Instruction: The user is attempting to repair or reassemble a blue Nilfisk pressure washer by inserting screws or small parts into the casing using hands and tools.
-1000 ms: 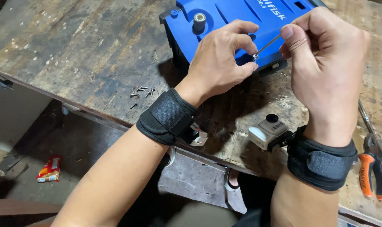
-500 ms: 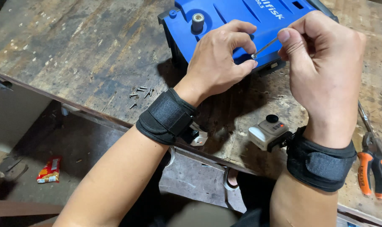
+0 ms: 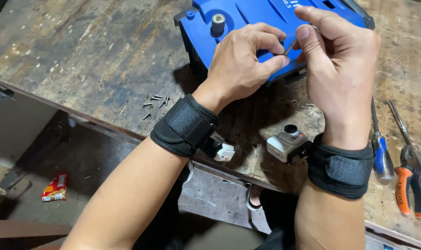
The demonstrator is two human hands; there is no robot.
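Observation:
A blue plastic machine housing with a short metal post lies on a worn wooden workbench. Just above its near edge, my left hand pinches the lower end of a thin metal pin between thumb and forefinger. My right hand grips the pin's upper end with its fingertips, which hide most of it. Both wrists wear black straps, and a small camera hangs under each.
Several small loose screws lie near the bench's front edge on the left. A blue-handled screwdriver and orange-handled pliers lie at the right. A red packet is on the floor below.
Both hands keep hold of the pin. My right fingertips have closed in toward the left hand, so less of the pin shows. The housing sits slightly higher in view.

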